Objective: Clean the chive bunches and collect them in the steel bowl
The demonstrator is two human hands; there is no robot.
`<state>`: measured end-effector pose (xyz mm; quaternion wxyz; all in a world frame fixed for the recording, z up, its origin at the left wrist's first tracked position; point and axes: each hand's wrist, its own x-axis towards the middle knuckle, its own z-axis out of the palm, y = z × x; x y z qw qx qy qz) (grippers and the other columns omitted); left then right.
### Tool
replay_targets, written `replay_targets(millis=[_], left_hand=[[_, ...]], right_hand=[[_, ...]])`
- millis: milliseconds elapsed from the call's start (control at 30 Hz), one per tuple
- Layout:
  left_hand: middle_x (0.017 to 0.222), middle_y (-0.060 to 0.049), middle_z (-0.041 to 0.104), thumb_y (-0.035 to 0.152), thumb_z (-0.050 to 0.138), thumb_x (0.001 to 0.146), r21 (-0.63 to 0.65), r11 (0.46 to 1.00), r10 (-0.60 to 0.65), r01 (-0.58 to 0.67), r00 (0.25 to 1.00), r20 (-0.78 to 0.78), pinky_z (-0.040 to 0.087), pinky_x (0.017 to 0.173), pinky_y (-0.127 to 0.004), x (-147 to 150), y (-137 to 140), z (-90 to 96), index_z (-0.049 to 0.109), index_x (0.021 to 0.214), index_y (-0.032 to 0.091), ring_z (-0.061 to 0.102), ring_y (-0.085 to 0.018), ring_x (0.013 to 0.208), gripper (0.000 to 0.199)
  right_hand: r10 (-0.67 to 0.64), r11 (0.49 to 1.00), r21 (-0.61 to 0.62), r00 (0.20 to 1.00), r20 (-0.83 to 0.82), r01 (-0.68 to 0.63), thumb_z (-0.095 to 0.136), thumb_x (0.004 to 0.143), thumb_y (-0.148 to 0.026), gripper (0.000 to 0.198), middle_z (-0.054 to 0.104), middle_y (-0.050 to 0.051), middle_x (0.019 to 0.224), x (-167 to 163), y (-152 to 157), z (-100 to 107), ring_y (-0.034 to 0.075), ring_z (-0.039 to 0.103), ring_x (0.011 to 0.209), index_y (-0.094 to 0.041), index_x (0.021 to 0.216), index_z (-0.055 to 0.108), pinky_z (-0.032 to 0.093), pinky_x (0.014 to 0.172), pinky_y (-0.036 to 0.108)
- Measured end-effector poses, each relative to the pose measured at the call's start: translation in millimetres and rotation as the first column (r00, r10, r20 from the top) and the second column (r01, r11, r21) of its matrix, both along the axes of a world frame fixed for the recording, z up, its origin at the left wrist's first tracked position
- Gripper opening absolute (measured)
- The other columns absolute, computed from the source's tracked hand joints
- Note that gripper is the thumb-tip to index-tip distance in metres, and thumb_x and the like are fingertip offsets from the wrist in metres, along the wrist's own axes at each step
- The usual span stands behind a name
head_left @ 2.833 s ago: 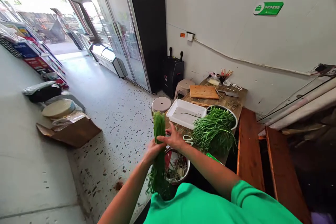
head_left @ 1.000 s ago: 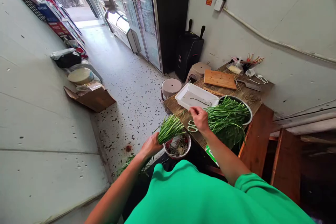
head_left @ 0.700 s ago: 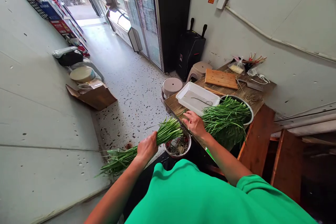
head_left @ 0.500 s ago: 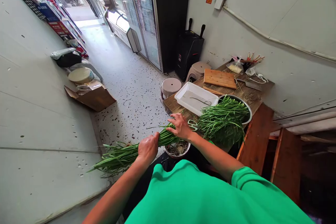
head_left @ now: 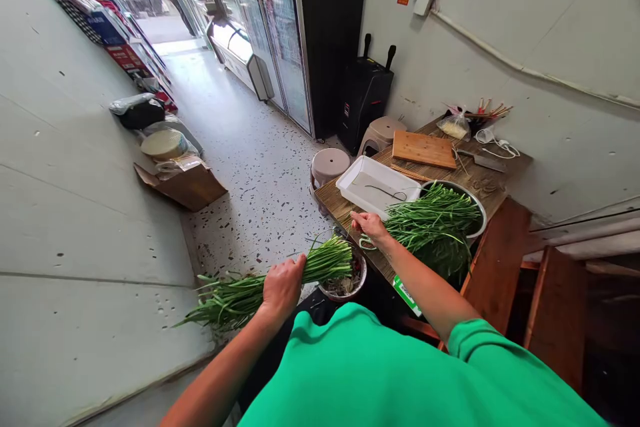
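Note:
My left hand point(head_left: 284, 285) is closed around the middle of a thick bunch of garlic chives point(head_left: 327, 260). The pale cut ends point right, and the loose leafy ends droop to the left. Below the cut ends is a round bowl point(head_left: 364, 280) with dry plant scraps in it. My right hand point(head_left: 369, 227) is apart from the bunch, above the table edge, its fingers drawn together. Whatever they may pinch is too small to make out. Close beneath it lie scissors with pale green handles point(head_left: 367, 243). More garlic chives point(head_left: 433, 217) are heaped in a metal basin point(head_left: 481, 213).
On the wooden table point(head_left: 333, 199) are a white tray point(head_left: 367, 197), a cutting board point(head_left: 424, 149) and a cleaver point(head_left: 489, 162). Stools point(head_left: 330, 163) and a black speaker point(head_left: 367, 103) stand beyond it. A cardboard box point(head_left: 187, 187) sits by the left wall.
My right hand has left the cut ends of the bunch and moved right, its spread fingers now drawn together. My left hand keeps its hold. The view has shifted slightly.

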<state>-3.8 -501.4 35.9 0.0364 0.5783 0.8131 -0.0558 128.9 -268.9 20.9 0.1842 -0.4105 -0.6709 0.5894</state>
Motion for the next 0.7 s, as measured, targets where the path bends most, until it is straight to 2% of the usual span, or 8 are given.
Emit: replay_targets(millis=[133, 200, 267, 367, 467, 567, 633, 700], left_hand=[[0.083, -0.01, 0.064, 0.01, 0.036, 0.086, 0.004, 1.0, -0.018, 0.018, 1.0, -0.011, 0.042, 0.069, -0.037, -1, 1, -0.4, 0.054, 0.111, 0.017, 0.064, -0.028, 0.08, 0.032], [0.084, -0.01, 0.064, 0.01, 0.037, 0.086, 0.007, 1.0, -0.027, 0.027, 1.0, -0.012, 0.042, 0.07, -0.037, -1, 1, -1.1, 0.054, 0.111, 0.017, 0.063, -0.028, 0.08, 0.032], [0.084, -0.009, 0.064, 0.01, 0.037, 0.086, 0.008, 0.999, -0.033, 0.033, 0.999, -0.007, 0.041, 0.071, -0.036, -1, 1, -1.7, 0.054, 0.112, 0.017, 0.063, -0.027, 0.081, 0.032], [0.086, -0.009, 0.064, 0.01, 0.035, 0.087, 0.005, 0.999, -0.033, 0.033, 0.999, 0.0, 0.041, 0.071, -0.036, 0, 0, -1.3, 0.053, 0.111, 0.018, 0.063, -0.026, 0.081, 0.032], [0.086, -0.009, 0.064, 0.011, 0.035, 0.087, 0.001, 1.0, -0.027, 0.027, 1.0, 0.002, 0.04, 0.072, -0.035, 0, -1, 0.9, 0.054, 0.111, 0.018, 0.062, -0.025, 0.081, 0.031], [0.087, -0.009, 0.064, 0.012, 0.035, 0.088, 0.005, 0.999, -0.041, 0.041, 0.999, 0.004, 0.039, 0.072, -0.035, 0, -1, 3.6, 0.053, 0.112, 0.019, 0.061, -0.024, 0.081, 0.031], [0.088, -0.008, 0.064, 0.011, 0.035, 0.088, 0.008, 0.998, -0.057, 0.057, 0.998, 0.0, 0.039, 0.072, -0.035, 1, -2, 4.4, 0.053, 0.113, 0.019, 0.061, -0.024, 0.081, 0.032], [0.088, -0.008, 0.064, 0.011, 0.034, 0.088, 0.013, 0.998, -0.062, 0.062, 0.998, -0.004, 0.039, 0.072, -0.035, 1, -2, 4.4, 0.053, 0.114, 0.019, 0.061, -0.024, 0.081, 0.032]], right_hand=[[0.313, 0.938, 0.137, 0.948, 0.065, -0.319, 0.072, 0.061, -0.05, 0.04, 0.067, 0.005, 0.085, -9, -17, 6, 0.014, 0.057, 0.075, -0.017, 0.083, 0.071, 0.042, 0.064, 0.023], [0.387, 0.914, 0.097, 0.919, 0.078, -0.394, 0.069, 0.064, -0.047, 0.036, 0.067, 0.004, 0.076, -12, -18, 9, 0.014, 0.057, 0.069, -0.015, 0.08, 0.072, 0.041, 0.06, 0.023], [0.292, 0.952, 0.076, 0.953, 0.074, -0.298, 0.062, 0.07, -0.046, 0.035, 0.063, 0.003, 0.062, -10, -13, 12, 0.012, 0.053, 0.059, -0.012, 0.07, 0.07, 0.039, 0.055, 0.023], [0.138, 0.981, 0.133, 0.99, 0.036, -0.141, 0.059, 0.072, -0.042, 0.032, 0.064, 0.003, 0.066, -4, -3, 16, 0.011, 0.053, 0.059, -0.012, 0.074, 0.07, 0.041, 0.058, 0.024], [0.343, 0.934, 0.104, 0.939, 0.017, -0.343, 0.066, 0.067, -0.038, 0.034, 0.067, 0.003, 0.079, -1, -4, 17, 0.012, 0.057, 0.068, -0.014, 0.09, 0.07, 0.044, 0.065, 0.024], [0.486, 0.872, 0.041, 0.873, 0.047, -0.488, 0.071, 0.062, -0.037, 0.027, 0.064, 0.001, 0.07, -4, -14, 14, 0.012, 0.054, 0.064, -0.013, 0.077, 0.069, 0.042, 0.061, 0.023], [0.419, 0.908, 0.002, 0.907, 0.037, -0.42, 0.069, 0.064, -0.038, 0.026, 0.06, 0.0, 0.061, -7, -17, 12, 0.01, 0.05, 0.057, -0.012, 0.069, 0.067, 0.039, 0.055, 0.022], [0.257, 0.966, -0.028, 0.966, -0.024, -0.258, 0.066, 0.067, -0.041, 0.029, 0.058, 0.0, 0.059, -7, -14, 14, 0.009, 0.047, 0.054, -0.012, 0.07, 0.066, 0.038, 0.053, 0.021]])
